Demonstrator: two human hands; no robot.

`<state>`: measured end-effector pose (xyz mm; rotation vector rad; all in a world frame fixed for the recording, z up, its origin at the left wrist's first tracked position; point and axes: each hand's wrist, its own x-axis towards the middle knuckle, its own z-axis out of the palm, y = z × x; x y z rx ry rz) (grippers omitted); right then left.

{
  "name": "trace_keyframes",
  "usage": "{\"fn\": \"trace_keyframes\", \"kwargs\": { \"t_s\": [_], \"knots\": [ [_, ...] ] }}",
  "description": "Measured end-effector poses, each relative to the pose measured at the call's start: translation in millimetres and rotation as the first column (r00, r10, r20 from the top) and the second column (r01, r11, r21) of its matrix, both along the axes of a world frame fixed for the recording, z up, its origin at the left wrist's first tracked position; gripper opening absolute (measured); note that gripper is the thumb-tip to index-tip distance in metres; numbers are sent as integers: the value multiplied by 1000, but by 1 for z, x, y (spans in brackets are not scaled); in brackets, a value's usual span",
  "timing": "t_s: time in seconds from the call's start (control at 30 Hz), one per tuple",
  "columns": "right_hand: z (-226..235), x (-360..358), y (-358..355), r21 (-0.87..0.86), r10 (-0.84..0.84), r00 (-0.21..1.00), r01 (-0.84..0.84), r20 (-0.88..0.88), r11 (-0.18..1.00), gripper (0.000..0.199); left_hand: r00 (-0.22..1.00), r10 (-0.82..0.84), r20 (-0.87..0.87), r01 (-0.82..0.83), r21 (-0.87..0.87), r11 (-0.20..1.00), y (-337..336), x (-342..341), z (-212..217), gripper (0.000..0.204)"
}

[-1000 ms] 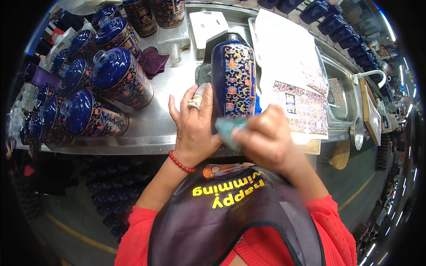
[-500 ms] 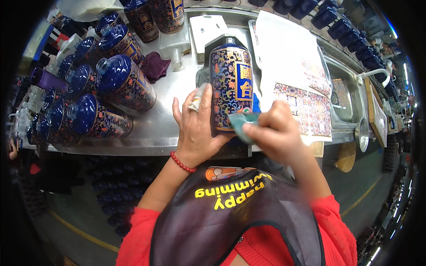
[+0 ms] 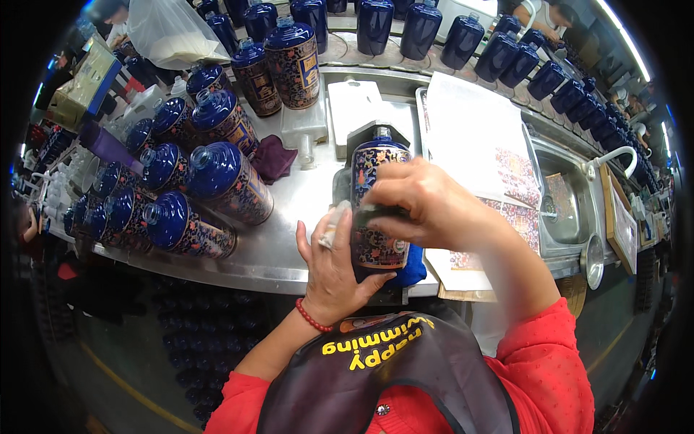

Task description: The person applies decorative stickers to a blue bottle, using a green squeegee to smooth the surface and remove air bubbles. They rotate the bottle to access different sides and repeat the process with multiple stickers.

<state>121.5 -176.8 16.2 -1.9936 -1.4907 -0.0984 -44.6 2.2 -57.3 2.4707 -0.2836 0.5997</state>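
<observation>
A dark blue bottle with a colourful floral label [image 3: 377, 253] lies in a metal holder [image 3: 401, 132], its neck pointing away from me. My left hand [image 3: 334, 282] steadies its lower left side, thumb at the base; white tape wraps one finger. Over the middle of the label is my right hand [image 3: 434, 202], its fingers closed on a green scraper [image 3: 370, 214]. That hand hides most of the scraper and part of the label. A blue cloth [image 3: 414, 269] shows beside the bottle's base.
Several labelled bottles [image 3: 228, 181] crowd the metal table's left side, near a purple cloth [image 3: 273, 159]. To the right lie label sheets under white backing paper [image 3: 473, 119], then a sink [image 3: 567, 210] with a tap [image 3: 618, 153]. Plain blue bottles [image 3: 376, 29] line the far conveyor.
My right hand has moved from the label's lower right edge up and left across its middle with the scraper. My left hand stays at the bottle's side. The view has tilted upward.
</observation>
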Motion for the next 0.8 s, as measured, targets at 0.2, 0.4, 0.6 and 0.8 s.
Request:
{"fn": "trace_keyframes", "kwargs": {
  "t_s": [0.2, 0.4, 0.6, 0.8],
  "knots": [
    [32, -29, 11, 2, -177, 918, 189, 356, 982, 10, 999, -25, -36, 25, -1, 1000, 9, 3, -13, 110],
    [30, -29, 1, 227, 89, 959, -27, -267, 974, 15, 999, -22, -32, 23, 26, 999, 8, 1, -8, 108],
    [30, -33, -7, 96, 17, 985, -34, 170, 995, 23, 999, 36, -15, -35, 64, 997, 0, 6, 0, 111],
    [-7, -8, -15, 229, -351, 934, 357, -69, 906, 20, 999, 26, -37, -23, 83, 996, 2, 4, -1, 111]
  ]
}}
